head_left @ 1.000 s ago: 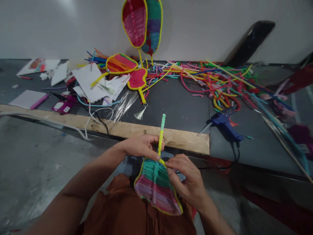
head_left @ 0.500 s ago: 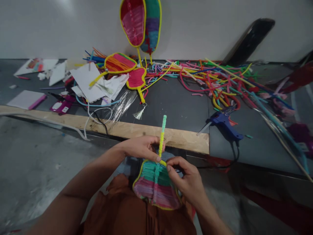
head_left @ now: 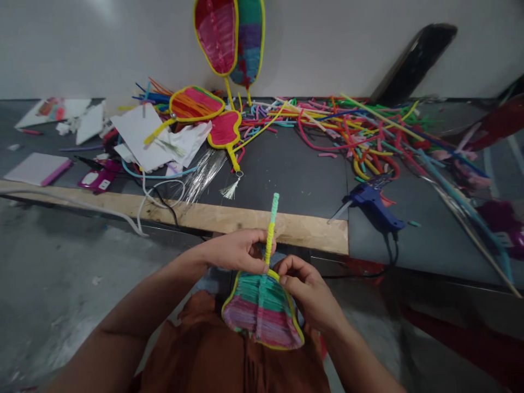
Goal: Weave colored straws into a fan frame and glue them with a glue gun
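Note:
A small hand fan [head_left: 262,308] made of pipe cleaners lies over my lap, its handle pointing away from me. Green, pink and purple bands fill it inside a yellow edge. Yellow wraps the lower part of the handle [head_left: 271,240], and the tip is mint green. With fingers closed, my left hand [head_left: 241,251] pinches the fan where handle and body meet. Just right of that joint, my right hand [head_left: 305,286] has thumb and forefinger pinched on the yellow edge.
A blue glue gun [head_left: 374,206] lies on the table at right, its cord hanging down. Loose pipe cleaners [head_left: 327,125] are heaped along the wall. Finished fans [head_left: 216,41] lean there, above white paper scraps [head_left: 141,134]. A wooden strip [head_left: 303,232] edges the table.
My right hand has shifted slightly up along the yellow edge, uncovering more of the fan's right side. My left hand keeps its pinch. The view has moved a little.

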Motion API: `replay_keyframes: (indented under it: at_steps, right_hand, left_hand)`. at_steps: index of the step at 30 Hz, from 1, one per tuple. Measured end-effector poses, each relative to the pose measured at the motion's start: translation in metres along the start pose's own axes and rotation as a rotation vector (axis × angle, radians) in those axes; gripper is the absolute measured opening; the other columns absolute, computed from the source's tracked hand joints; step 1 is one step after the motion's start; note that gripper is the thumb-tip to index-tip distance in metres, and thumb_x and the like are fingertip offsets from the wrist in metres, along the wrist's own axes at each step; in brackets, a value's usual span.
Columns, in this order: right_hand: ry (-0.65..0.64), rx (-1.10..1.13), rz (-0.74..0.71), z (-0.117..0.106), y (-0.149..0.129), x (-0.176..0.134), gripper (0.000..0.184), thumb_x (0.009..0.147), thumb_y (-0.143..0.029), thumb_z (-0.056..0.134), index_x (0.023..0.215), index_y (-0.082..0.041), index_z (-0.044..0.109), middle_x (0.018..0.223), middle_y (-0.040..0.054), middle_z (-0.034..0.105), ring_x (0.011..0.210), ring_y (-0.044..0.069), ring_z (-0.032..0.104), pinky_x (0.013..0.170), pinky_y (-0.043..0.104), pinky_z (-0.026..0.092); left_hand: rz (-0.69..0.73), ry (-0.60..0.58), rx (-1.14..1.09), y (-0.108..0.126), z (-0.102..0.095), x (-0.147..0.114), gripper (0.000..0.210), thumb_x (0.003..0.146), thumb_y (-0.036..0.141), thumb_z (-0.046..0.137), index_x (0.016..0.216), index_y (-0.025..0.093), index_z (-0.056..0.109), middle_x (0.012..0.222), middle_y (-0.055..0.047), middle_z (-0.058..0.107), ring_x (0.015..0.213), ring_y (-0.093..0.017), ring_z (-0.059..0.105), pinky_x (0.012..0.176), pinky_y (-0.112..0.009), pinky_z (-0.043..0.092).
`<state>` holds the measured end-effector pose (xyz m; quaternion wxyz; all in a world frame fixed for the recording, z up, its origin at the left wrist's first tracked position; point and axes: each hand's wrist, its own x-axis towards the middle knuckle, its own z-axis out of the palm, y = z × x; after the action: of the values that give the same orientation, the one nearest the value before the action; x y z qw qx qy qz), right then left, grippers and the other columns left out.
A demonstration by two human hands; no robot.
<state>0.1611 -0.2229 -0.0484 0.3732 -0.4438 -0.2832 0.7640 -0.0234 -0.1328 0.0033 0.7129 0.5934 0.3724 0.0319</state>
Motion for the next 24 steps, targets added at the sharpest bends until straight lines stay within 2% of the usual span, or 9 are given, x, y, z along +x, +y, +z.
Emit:
replay_keyframes:
  at_steps: [5, 12, 15, 18, 21, 24]
  right_hand:
    - [-0.021, 0.07, 0.049, 0.004, -0.005, 0.0, 0.017, 0.065, -0.025, 0.066, 0.072, -0.02, 0.051, 0.066, -0.0055, 0.048, 0.057, 0.009, 0.038, 0.054, 0.021, 0.032]
    - [0.042, -0.145, -0.107, -0.001, -0.005, -0.005, 0.008, 0.076, -0.027, 0.06, 0.077, -0.019, 0.06, 0.07, -0.003, 0.055, 0.063, 0.011, 0.048, 0.059, 0.021, 0.04]
    - [0.133, -0.275, -0.276, -0.005, 0.0, -0.011, 0.01, 0.083, -0.029, 0.058, 0.084, -0.02, 0.063, 0.075, -0.0005, 0.061, 0.067, 0.012, 0.055, 0.061, 0.022, 0.045]
    - [0.198, -0.466, -0.552, -0.009, 0.006, -0.016, 0.011, 0.085, -0.022, 0.059, 0.094, -0.022, 0.066, 0.086, 0.0023, 0.068, 0.079, 0.015, 0.063, 0.071, 0.024, 0.051]
    - [0.187, -0.669, -0.794, -0.011, 0.008, -0.018, 0.021, 0.083, -0.014, 0.063, 0.101, -0.024, 0.066, 0.093, 0.0039, 0.071, 0.088, 0.017, 0.066, 0.08, 0.028, 0.052]
    - [0.159, -0.769, -0.881, -0.01, 0.007, -0.019, 0.027, 0.082, -0.012, 0.064, 0.106, -0.025, 0.066, 0.093, 0.0046, 0.072, 0.086, 0.018, 0.068, 0.079, 0.029, 0.054]
  left_hand:
    - [-0.027, 0.023, 0.017, 0.006, 0.004, 0.0, 0.026, 0.066, 0.021, 0.064, 0.085, 0.018, 0.047, 0.073, 0.006, 0.043, 0.062, -0.008, 0.039, 0.055, -0.02, 0.033]
    - [-0.027, 0.013, 0.005, 0.002, 0.0, 0.002, 0.029, 0.066, 0.021, 0.065, 0.09, 0.018, 0.048, 0.07, 0.007, 0.041, 0.06, -0.008, 0.037, 0.053, -0.019, 0.031]
    - [-0.031, 0.028, -0.01, 0.004, -0.001, 0.003, 0.029, 0.065, 0.022, 0.067, 0.087, 0.018, 0.048, 0.071, 0.007, 0.04, 0.06, -0.008, 0.038, 0.054, -0.019, 0.032]
    - [-0.026, 0.029, -0.023, 0.004, -0.001, 0.003, 0.029, 0.065, 0.022, 0.068, 0.085, 0.019, 0.047, 0.07, 0.007, 0.039, 0.059, -0.007, 0.037, 0.055, -0.02, 0.031]
    - [-0.029, 0.024, -0.046, 0.001, -0.001, 0.005, 0.03, 0.065, 0.022, 0.068, 0.086, 0.019, 0.047, 0.07, 0.007, 0.04, 0.06, -0.007, 0.038, 0.056, -0.02, 0.033]
    - [-0.017, 0.009, -0.034, -0.004, -0.002, 0.006, 0.031, 0.066, 0.023, 0.069, 0.088, 0.019, 0.047, 0.073, 0.006, 0.041, 0.061, -0.007, 0.038, 0.055, -0.019, 0.033]
